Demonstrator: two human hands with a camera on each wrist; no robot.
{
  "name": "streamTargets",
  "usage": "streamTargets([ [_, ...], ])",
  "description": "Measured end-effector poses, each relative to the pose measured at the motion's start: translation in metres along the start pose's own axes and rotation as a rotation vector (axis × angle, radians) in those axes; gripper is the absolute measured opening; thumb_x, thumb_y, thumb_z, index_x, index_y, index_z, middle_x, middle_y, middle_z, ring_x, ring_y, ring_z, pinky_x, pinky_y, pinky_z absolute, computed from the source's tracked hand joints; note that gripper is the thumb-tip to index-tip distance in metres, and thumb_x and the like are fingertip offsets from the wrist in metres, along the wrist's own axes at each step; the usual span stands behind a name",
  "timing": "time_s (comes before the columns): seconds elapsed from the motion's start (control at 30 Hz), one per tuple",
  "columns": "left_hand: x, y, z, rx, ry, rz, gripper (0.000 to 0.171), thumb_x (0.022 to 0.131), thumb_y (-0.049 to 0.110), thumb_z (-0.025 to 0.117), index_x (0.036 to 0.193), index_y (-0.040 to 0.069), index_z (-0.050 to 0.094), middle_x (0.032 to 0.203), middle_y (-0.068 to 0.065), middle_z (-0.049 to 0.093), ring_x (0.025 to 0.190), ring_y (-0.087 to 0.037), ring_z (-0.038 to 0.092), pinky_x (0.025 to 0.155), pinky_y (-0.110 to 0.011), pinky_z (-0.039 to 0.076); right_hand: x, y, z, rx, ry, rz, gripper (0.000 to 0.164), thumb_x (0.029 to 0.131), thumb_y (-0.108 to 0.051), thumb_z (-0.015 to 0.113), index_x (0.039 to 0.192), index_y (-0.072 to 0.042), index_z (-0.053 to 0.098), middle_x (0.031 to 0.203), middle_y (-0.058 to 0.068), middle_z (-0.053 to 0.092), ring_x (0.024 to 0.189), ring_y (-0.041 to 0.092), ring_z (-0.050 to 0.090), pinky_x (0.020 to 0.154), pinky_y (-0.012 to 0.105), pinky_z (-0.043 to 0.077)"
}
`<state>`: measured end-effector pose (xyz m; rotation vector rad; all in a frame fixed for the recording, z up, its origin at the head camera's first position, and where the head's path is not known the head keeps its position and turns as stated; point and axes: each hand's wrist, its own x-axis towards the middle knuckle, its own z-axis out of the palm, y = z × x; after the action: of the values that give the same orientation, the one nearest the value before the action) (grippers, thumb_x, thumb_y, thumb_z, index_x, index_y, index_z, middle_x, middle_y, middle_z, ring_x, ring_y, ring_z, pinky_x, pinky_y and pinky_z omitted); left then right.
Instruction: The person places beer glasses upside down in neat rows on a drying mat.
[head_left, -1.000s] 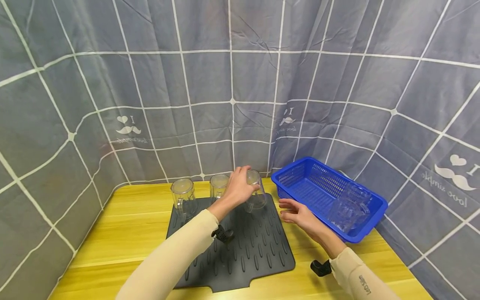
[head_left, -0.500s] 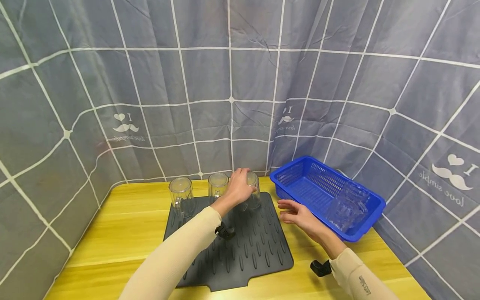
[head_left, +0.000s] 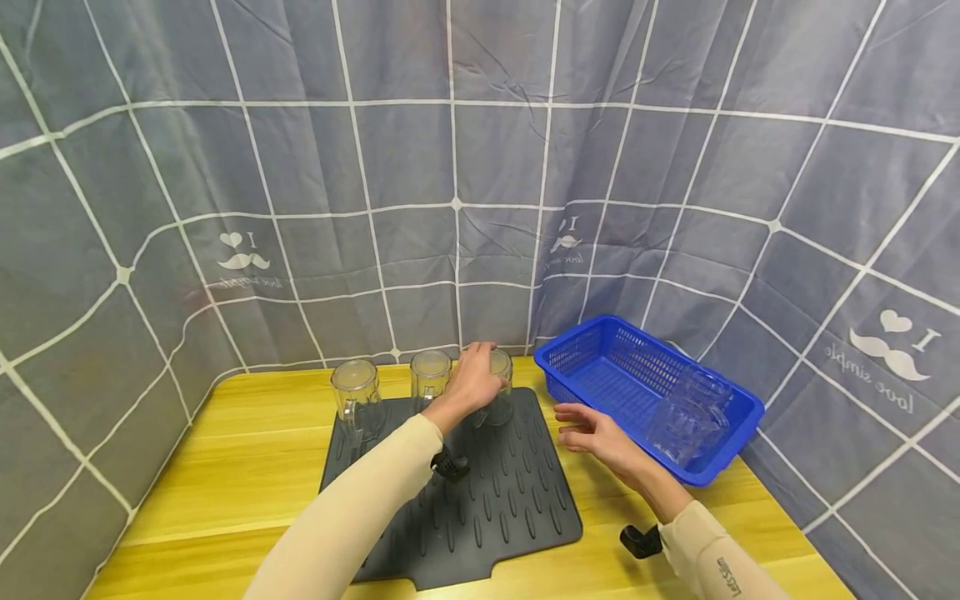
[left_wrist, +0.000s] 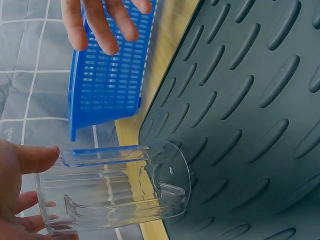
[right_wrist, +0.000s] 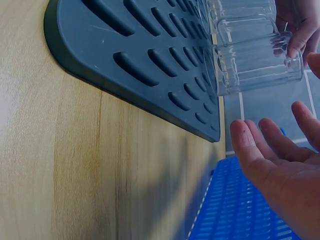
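Note:
My left hand point(head_left: 474, 382) grips a clear glass mug point(left_wrist: 115, 185) round its base end, thumb on one side and fingers on the other. The mug is upside down, its rim right at the dark grey drying mat point(head_left: 480, 508) near the back right corner. In the left wrist view its handle faces the camera. Two more upturned glass mugs, one at far left point(head_left: 356, 400) and a middle one point(head_left: 431, 375), stand along the mat's back edge. My right hand point(head_left: 600, 437) hovers between mat and basket, fingers loosely bent, holding nothing.
A blue plastic basket point(head_left: 577, 390) sits at the back right on the wooden table point(head_left: 247, 467), with clear glassware point(head_left: 690, 421) in its right end. A grey curtain point(head_left: 405, 167) with white lines hangs close behind and at both sides.
The mug in my left hand was tilted and has come upright, its rim down at the mat. My right hand has stayed nearly still. The head view has shifted slightly.

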<state>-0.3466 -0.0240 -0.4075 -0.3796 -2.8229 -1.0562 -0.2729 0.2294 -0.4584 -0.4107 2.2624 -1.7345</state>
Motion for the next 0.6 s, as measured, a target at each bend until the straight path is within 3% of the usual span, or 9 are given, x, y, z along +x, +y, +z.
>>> streamTargets([
  [0.37, 0.0048, 0.0045, 0.0016, 0.003, -0.006, -0.002, 0.066, 0.092, 0.020, 0.073, 0.150, 0.006, 0.046, 0.152, -0.015, 0.044, 0.142, -0.039, 0.038, 0.112, -0.051, 0.040, 0.0006, -0.0055, -0.0026, -0.010, -0.003, -0.013, 0.058, 0.098, -0.013, 0.065, 0.149, 0.000, 0.042, 0.150, 0.030, 0.042, 0.137, 0.052, 0.041, 0.105, 0.057, 0.047],
  [0.6, 0.0028, 0.0053, 0.0058, 0.022, -0.038, -0.020, 0.065, 0.093, 0.021, 0.070, 0.152, 0.011, 0.044, 0.153, -0.013, 0.041, 0.141, -0.036, 0.039, 0.107, -0.052, 0.044, 0.0004, -0.0013, 0.0002, -0.018, -0.005, 0.002, 0.059, 0.098, -0.018, 0.067, 0.149, -0.002, 0.043, 0.151, 0.030, 0.042, 0.137, 0.051, 0.043, 0.104, 0.053, 0.049],
])
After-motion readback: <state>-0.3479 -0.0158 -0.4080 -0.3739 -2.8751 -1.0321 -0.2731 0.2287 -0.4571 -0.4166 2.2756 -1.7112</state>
